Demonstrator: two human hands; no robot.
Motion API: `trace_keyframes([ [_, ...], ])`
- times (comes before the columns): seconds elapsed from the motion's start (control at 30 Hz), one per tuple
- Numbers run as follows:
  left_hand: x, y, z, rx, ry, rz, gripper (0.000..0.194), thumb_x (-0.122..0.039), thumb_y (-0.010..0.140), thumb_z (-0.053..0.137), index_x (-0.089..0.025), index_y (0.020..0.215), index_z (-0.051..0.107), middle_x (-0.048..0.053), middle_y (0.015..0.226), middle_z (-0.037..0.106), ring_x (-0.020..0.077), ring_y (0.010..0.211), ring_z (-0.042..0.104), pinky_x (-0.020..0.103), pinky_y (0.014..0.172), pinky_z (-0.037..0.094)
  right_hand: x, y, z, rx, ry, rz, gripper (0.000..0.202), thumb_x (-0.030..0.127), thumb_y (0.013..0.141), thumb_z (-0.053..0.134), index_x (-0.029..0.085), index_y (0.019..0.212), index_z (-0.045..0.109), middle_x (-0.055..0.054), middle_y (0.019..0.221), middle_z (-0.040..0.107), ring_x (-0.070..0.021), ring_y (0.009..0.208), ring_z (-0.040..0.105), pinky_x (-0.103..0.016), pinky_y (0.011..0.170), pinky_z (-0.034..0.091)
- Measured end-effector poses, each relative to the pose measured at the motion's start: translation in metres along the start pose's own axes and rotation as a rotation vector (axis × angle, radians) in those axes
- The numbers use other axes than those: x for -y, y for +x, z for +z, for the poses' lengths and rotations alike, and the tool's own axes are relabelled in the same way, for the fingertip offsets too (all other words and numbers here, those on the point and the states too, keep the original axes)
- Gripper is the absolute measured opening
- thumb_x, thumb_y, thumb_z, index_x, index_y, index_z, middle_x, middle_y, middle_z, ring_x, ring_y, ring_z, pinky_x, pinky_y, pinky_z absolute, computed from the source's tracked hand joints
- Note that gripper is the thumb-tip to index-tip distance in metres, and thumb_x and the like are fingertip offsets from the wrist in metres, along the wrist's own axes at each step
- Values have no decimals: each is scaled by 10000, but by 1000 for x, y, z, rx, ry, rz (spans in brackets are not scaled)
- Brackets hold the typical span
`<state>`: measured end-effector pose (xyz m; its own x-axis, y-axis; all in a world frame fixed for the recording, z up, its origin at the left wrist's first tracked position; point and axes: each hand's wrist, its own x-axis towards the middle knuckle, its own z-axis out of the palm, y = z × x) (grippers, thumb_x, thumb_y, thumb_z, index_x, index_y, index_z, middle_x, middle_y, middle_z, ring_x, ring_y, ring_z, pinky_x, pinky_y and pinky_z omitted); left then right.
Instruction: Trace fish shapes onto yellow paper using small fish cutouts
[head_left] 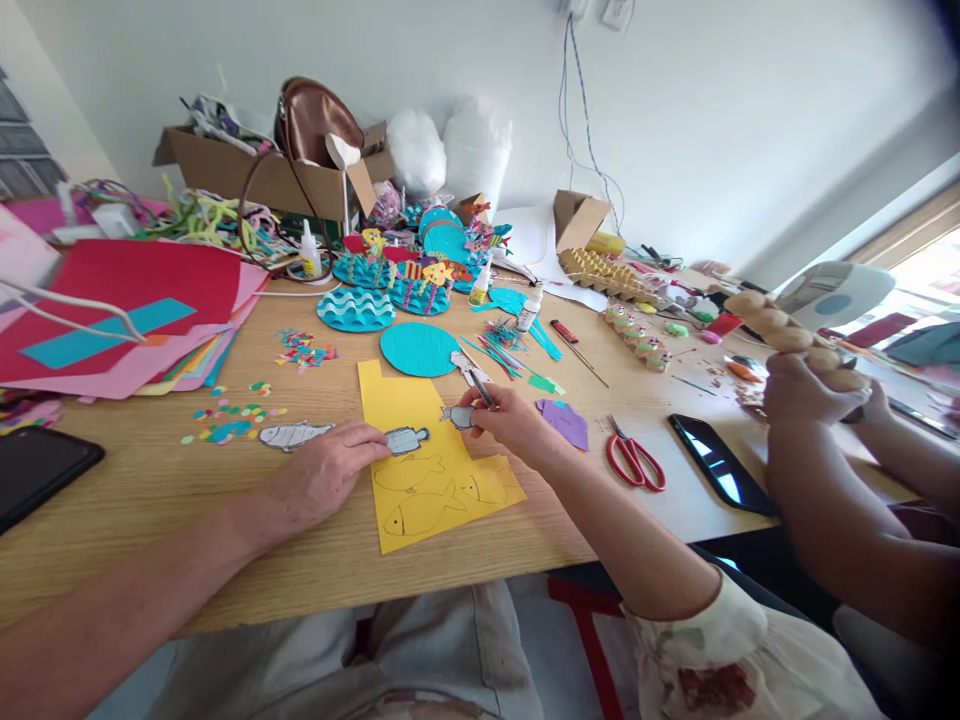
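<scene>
My left hand (pixel 330 472) lies on the table with its fingers stretched out flat. Its fingertips touch the left end of a grey paper fish cutout (pixel 409 440) on the yellow paper sheet (pixel 442 520). A dark pen (pixel 482 390) is gripped in my right hand (pixel 514 420), over the sheet's upper right part. Under those fingers is another grey cutout (pixel 456 416), partly hidden; whether they pinch it I cannot tell. Fish outlines are drawn on the sheet's lower half. A third grey fish cutout (pixel 294 435) rests left of my left hand.
Red scissors (pixel 636 460) and a phone (pixel 720 462) lie to the right, near a co-worker's hands holding an egg-carton strip (pixel 780 330). A turquoise disc (pixel 418 349), glue bottles and decorated discs stand behind. Coloured paper dots (pixel 232 415) and another phone (pixel 45 470) are left.
</scene>
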<state>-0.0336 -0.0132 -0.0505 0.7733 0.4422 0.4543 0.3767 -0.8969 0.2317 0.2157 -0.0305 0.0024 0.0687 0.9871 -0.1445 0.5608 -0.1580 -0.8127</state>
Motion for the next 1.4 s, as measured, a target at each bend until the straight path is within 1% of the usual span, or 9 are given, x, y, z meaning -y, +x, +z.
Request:
trace_keyframes([
  [0.1,0,0,-2,30,-10,8,382,-13,809,315,-146,979,630,76,1011,617,164,968,557,296,845,489,-1,-2,5,28,-5,2,128,82,681,520,165,725,606,28,590,587,-76,511,551,-191,513,406],
  [0.17,1,1,-2,30,-11,9,386,-10,807,311,-144,975,631,76,1010,617,162,968,557,299,849,488,-4,-3,7,72,7,-5,83,130,685,564,159,736,623,15,620,599,-84,539,546,-206,540,427],
  [0.3,0,1,-2,22,-10,4,374,-16,812,319,-142,979,629,73,1000,618,163,962,556,299,844,491,-13,-9,7,122,6,0,166,138,673,594,153,831,643,-11,707,624,-105,610,557,-230,573,446],
  [0.4,0,1,-3,30,-3,2,386,-8,802,316,-145,982,628,69,998,623,169,968,551,309,845,491,-19,-14,8,119,-62,-62,205,134,659,610,158,859,645,-23,765,640,-122,686,568,-237,610,440],
  [0.57,0,1,-1,24,7,-8,399,2,781,314,-143,973,632,76,997,627,177,961,547,325,842,493,-16,-21,10,132,-236,-95,192,167,666,603,157,856,636,9,662,568,-106,611,510,-219,546,387],
  [0.73,1,0,2,14,12,-12,402,2,783,318,-162,970,633,58,990,626,168,960,546,316,846,489,-9,-24,10,147,-314,-104,163,171,679,578,163,838,615,30,617,513,-95,569,463,-206,506,323],
  [0.9,1,0,3,5,16,-2,401,3,790,304,-144,968,632,72,996,624,174,963,542,322,845,488,-6,-26,9,156,-384,-128,146,156,681,561,168,822,596,27,626,515,-103,574,466,-212,510,303],
  [1.2,2,1,-2,57,-14,-14,390,-28,807,315,-160,981,637,64,1009,620,164,970,543,314,862,486,-4,-28,7,163,-504,-161,183,119,668,528,178,820,609,11,634,546,-112,579,470,-216,503,278],
  [1.4,2,0,-1,32,22,-8,386,-26,805,313,-156,964,640,63,1007,624,165,969,550,302,847,492,0,-28,-9,66,-445,-122,130,148,693,550,178,807,605,11,656,557,-104,578,481,-208,506,305],
])
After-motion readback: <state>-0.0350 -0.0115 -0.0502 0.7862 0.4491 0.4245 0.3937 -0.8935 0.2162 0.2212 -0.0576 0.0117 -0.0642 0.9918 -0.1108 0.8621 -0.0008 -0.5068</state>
